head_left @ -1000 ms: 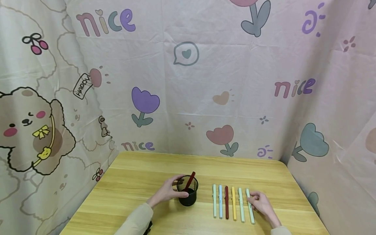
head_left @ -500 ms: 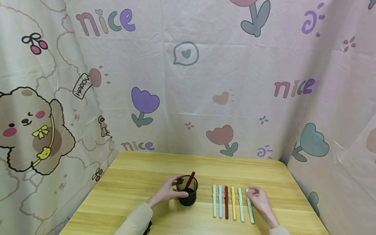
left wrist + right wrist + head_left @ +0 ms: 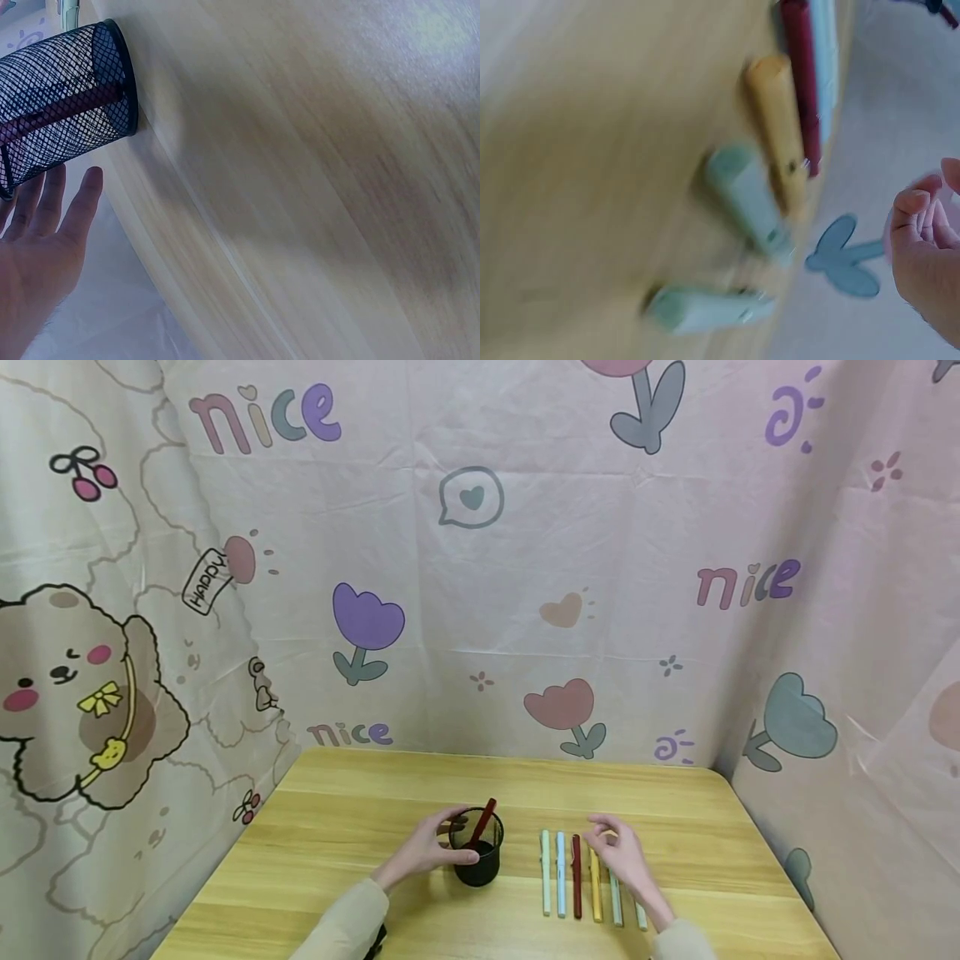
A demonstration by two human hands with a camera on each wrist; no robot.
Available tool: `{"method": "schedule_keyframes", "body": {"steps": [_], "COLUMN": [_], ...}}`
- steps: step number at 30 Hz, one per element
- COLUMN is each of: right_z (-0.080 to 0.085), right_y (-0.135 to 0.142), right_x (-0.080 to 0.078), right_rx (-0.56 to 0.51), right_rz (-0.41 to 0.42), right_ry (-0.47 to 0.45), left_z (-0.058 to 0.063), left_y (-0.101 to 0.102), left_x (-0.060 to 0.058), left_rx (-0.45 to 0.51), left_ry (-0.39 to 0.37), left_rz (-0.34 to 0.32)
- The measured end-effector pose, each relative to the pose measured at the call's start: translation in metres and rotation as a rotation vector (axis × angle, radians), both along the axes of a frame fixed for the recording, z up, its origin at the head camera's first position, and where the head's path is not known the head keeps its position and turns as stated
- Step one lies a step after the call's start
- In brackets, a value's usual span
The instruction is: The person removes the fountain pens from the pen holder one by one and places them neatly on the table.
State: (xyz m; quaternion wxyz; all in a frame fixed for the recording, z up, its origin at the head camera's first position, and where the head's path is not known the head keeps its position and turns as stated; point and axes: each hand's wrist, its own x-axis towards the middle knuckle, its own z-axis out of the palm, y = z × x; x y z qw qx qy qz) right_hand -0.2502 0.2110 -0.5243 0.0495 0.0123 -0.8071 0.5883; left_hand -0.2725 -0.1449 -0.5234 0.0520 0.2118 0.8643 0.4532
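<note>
A black mesh pen holder [image 3: 480,870] stands upright on the table with a dark red pen [image 3: 484,823] leaning inside it. My left hand [image 3: 426,848] holds it from the left, thumb in front and fingers behind. To the right lies a row of pens: a light green pen [image 3: 546,877], a light blue pen [image 3: 561,878], a dark red pen [image 3: 577,885], a yellow pen [image 3: 597,897] and two more light green ones. Over the right part of that row hovers my right hand [image 3: 621,853], fingers loosely bent and holding nothing. It hides the upper ends of the rightmost pens.
The wooden table [image 3: 360,785] ends at a patterned cloth backdrop [image 3: 465,610], which also hangs along both sides. A small black object [image 3: 377,941] shows beside the left sleeve [image 3: 345,914] near the bottom edge.
My right hand has left the rightmost light green pen and moved left and slightly up over the row, without a pen. The left hand and pen holder have stayed in place.
</note>
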Motion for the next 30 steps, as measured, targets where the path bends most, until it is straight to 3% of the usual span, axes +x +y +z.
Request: {"method": "schedule_keyframes", "body": {"steps": [8,13,22,30], "right_z": [0.017,0.024,0.036,0.026], "right_y": [-0.041,-0.061,-0.087,-0.1], "right_x": [-0.009,-0.016,-0.018,-0.033], "right_rx": [-0.05,-0.023,0.007,0.072], "right_rz": [0.136,0.222,0.283,0.337], "right_ry": [0.025,0.05,0.04,0.036], "left_z": [-0.001,0.001,0.003,0.005], "left_y": [0.0,0.001,0.005,0.014], "left_x": [0.0,-0.001,0.001,0.002], "left_rx": [0.022,0.006,-0.004,-0.01], "left_ry": [-0.009,-0.007,-0.017,-0.012], "left_rz": [-0.005,-0.002,-0.004,0.028]}}
